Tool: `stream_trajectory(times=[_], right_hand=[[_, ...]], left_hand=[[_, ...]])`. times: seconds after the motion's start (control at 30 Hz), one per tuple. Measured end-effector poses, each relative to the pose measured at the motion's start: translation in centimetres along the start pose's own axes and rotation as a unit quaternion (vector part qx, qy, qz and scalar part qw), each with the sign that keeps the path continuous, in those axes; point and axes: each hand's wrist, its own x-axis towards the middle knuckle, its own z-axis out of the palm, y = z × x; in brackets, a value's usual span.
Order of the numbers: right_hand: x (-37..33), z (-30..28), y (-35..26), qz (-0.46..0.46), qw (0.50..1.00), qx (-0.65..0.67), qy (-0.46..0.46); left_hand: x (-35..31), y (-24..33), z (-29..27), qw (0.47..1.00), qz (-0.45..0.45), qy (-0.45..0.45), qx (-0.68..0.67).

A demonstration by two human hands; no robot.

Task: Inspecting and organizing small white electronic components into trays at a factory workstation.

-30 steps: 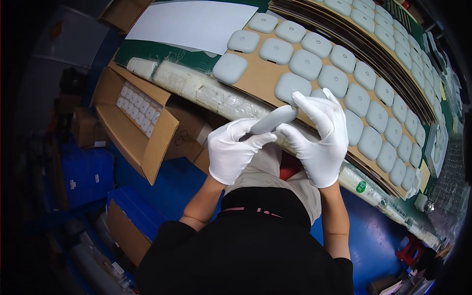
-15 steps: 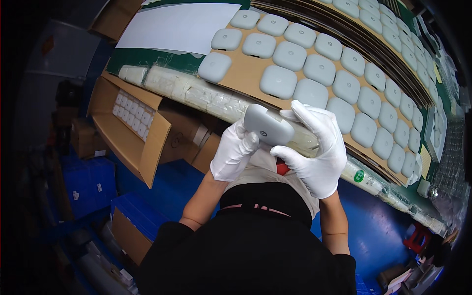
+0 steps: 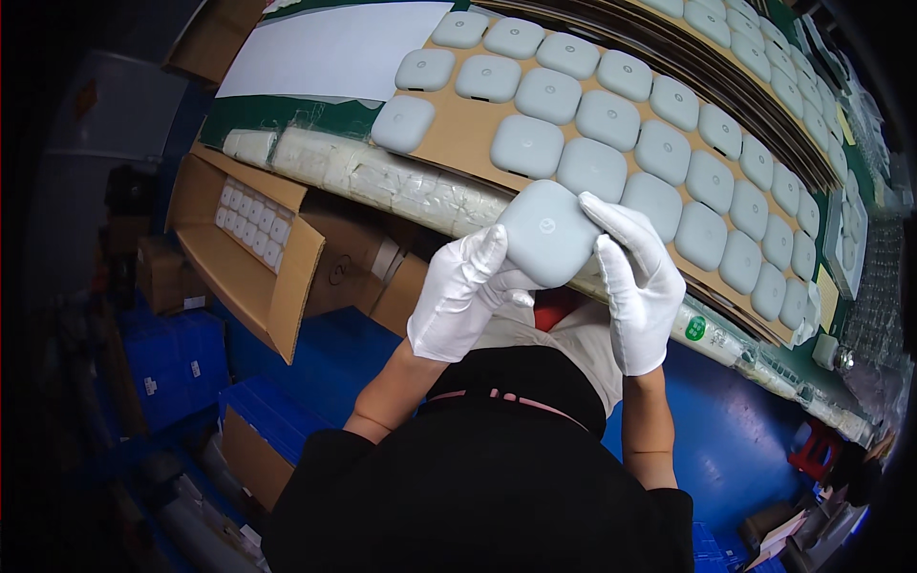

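A light grey, rounded-square plastic case (image 3: 547, 234) with a small round mark on its face is up in front of me, its broad face turned upward. My left hand (image 3: 461, 296), in a white glove, grips it at the lower left edge, the thumb along the side and the fingers underneath. The white-gloved right hand (image 3: 642, 286) closes on the right edge with its fingertips. Just beyond, rows of similar grey cases (image 3: 608, 119) lie on a brown cardboard sheet (image 3: 463, 143) on the bench.
White paper (image 3: 325, 53) lies on the green bench top at the left. A plastic-wrapped bench edge (image 3: 373, 181) runs in front of me. At the left an open carton (image 3: 239, 286) holds small white pieces. More cases stand on stacked cardboard (image 3: 755, 105) at the far right.
The case has turned from a tilted, edge-on pose to show its broad face. My right hand has moved from spread fingers beside it to touching its right edge.
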Motion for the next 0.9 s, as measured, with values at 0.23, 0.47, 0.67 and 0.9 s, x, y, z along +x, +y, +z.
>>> stream_trajectory(times=[0.23, 0.47, 0.67, 0.9], right_hand=[[-0.5, -0.2, 0.6, 0.036, 0.999, 0.005, 0.017], [-1.0, 0.0, 1.4, -0.008, 0.998, -0.059, 0.013], [-1.0, -0.1, 1.6, -0.039, 0.995, -0.087, 0.019], [-1.3, -0.2, 2.3, -0.060, 0.993, -0.104, 0.002]], left_hand=[[-0.7, 0.7, 1.0, 0.998, 0.032, -0.011, 0.052], [-1.3, 0.9, 1.8, 0.977, 0.057, 0.017, 0.205], [-1.5, 0.6, 2.2, 0.951, 0.095, 0.030, 0.292], [-1.5, -0.4, 2.5, 0.811, 0.259, 0.016, 0.524]])
